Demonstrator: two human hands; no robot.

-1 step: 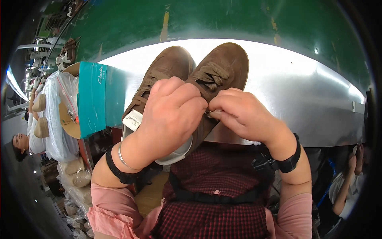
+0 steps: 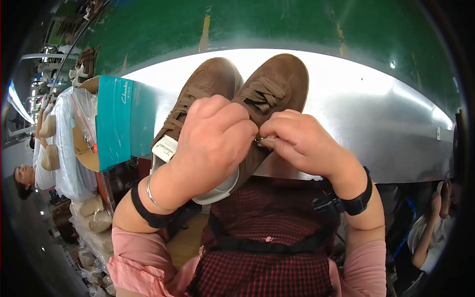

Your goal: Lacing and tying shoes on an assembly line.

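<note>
Two brown lace-up shoes lie side by side on the metal table, toes pointing away from me. The left shoe (image 2: pixel 213 76) has a white tongue label (image 2: pixel 166 148) and pale lining. The right shoe (image 2: pixel 282 74) has its brown laces (image 2: pixel 264 94) looped across the front. My left hand (image 2: pixel 213 143) is closed over the shoes' ankle ends, its fingertips mostly hidden. My right hand (image 2: pixel 302 141) pinches something small and light at the right shoe's side, close against my left fingertips. What either hand grips is too small or too covered to name.
A teal shoebox (image 2: pixel 116 123) stands at the left, with clear plastic bags (image 2: pixel 71 143) beside it. Past the shiny metal tabletop (image 2: pixel 376 128) runs a green surface (image 2: pixel 277 24). More shoes (image 2: pixel 84 64) sit at the far left. Other people (image 2: pixel 430 232) appear at both edges.
</note>
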